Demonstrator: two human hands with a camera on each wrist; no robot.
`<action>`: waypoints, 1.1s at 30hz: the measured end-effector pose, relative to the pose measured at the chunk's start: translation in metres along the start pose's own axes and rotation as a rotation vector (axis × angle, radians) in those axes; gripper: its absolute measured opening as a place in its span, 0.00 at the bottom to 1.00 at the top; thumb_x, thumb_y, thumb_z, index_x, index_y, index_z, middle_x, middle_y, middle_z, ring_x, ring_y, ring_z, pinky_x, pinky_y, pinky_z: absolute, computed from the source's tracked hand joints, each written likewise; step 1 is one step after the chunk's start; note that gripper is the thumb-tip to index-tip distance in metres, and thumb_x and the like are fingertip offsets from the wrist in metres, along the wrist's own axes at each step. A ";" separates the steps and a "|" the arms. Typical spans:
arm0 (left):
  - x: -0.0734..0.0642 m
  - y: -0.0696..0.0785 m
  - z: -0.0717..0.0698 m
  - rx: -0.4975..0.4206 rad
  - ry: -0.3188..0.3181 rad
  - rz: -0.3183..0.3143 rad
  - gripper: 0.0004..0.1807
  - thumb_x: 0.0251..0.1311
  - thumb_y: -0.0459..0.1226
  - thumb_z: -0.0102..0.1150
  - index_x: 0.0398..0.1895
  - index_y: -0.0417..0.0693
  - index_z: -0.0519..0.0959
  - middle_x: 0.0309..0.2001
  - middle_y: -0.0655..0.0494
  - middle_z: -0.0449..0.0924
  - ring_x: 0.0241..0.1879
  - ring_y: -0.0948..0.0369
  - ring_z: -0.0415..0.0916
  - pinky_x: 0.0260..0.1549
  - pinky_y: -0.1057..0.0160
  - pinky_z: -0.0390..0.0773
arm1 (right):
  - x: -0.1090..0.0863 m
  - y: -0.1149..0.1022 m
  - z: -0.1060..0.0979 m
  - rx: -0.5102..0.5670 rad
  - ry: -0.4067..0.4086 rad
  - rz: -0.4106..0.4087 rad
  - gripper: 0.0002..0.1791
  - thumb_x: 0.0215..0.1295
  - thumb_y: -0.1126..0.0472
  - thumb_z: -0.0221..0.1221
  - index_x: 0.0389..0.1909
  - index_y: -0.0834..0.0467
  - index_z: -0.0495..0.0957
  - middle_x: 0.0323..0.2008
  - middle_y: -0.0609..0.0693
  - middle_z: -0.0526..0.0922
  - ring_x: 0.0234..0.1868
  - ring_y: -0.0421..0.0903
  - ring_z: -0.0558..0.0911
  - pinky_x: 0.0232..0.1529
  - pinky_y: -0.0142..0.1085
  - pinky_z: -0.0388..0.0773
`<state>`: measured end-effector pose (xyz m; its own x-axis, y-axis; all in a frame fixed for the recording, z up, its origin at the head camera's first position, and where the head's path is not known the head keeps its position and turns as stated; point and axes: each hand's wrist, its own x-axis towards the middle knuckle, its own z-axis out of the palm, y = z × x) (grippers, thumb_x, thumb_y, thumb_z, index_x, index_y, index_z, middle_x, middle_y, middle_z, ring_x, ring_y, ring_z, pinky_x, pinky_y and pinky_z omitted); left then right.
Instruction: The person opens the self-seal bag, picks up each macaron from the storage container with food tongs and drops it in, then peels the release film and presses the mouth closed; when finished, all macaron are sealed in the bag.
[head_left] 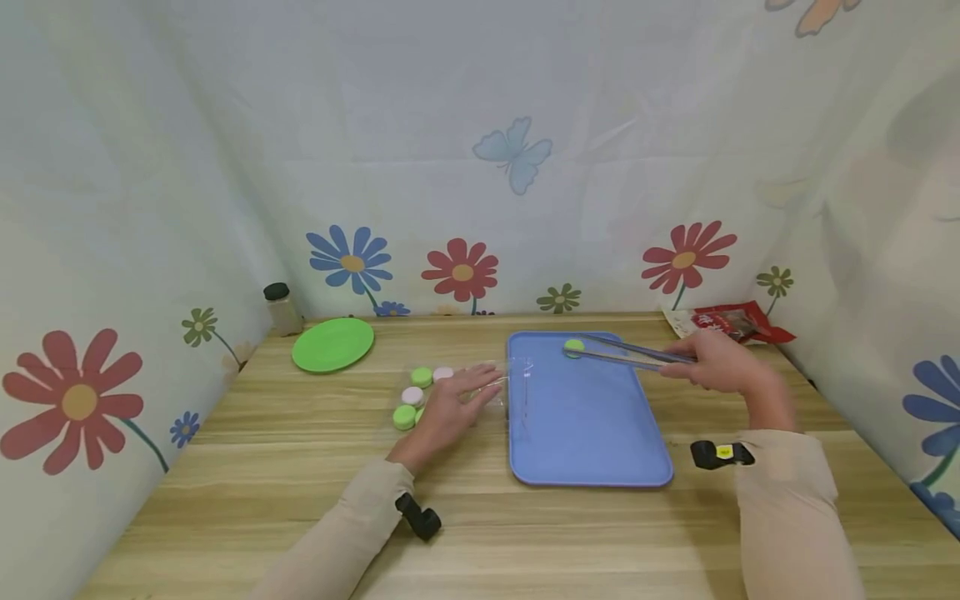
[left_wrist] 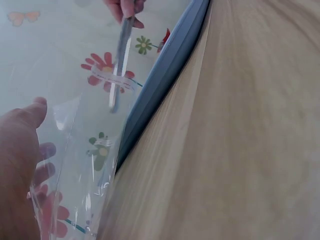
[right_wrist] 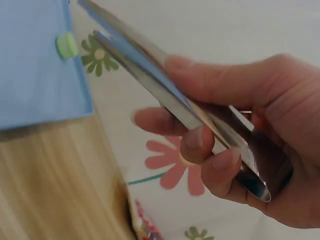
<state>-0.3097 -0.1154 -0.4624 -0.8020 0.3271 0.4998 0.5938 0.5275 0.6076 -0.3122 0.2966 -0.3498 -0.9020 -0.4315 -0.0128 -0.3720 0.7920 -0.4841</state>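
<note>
My right hand (head_left: 720, 360) grips metal tongs (right_wrist: 160, 95), its thumb on one arm and its fingers curled round the other. The tips stand apart, above the far end of a blue tray (head_left: 592, 425). There a green macaron (head_left: 574, 348) overlaps the tips in the head view; the right wrist view shows it beside them. My left hand (head_left: 448, 410) is at a clear plastic bag (left_wrist: 75, 145), fingers extended, several of them seen through the film in the left wrist view. Green macarons (head_left: 404, 417) and pale pink macarons (head_left: 412, 397) lie left of that hand, partly hidden by it.
A green plate (head_left: 333, 345) lies at the back left, beside a jar with a dark lid (head_left: 283, 310). At the back right is a red and white snack packet (head_left: 727, 321). A flower-printed cloth (head_left: 405, 192) hangs behind the wooden table (head_left: 480, 533).
</note>
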 end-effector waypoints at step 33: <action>0.005 0.004 -0.006 0.074 0.010 0.080 0.19 0.69 0.41 0.62 0.62 0.57 0.80 0.63 0.56 0.78 0.67 0.54 0.70 0.72 0.51 0.57 | 0.018 0.029 0.022 0.031 0.020 0.077 0.21 0.67 0.58 0.66 0.52 0.71 0.80 0.34 0.55 0.85 0.28 0.45 0.78 0.30 0.38 0.79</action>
<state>-0.3108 -0.1162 -0.4540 -0.7512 0.3628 0.5514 0.6493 0.5562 0.5187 -0.3343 0.3020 -0.3829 -0.9320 -0.3608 -0.0343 -0.2944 0.8088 -0.5091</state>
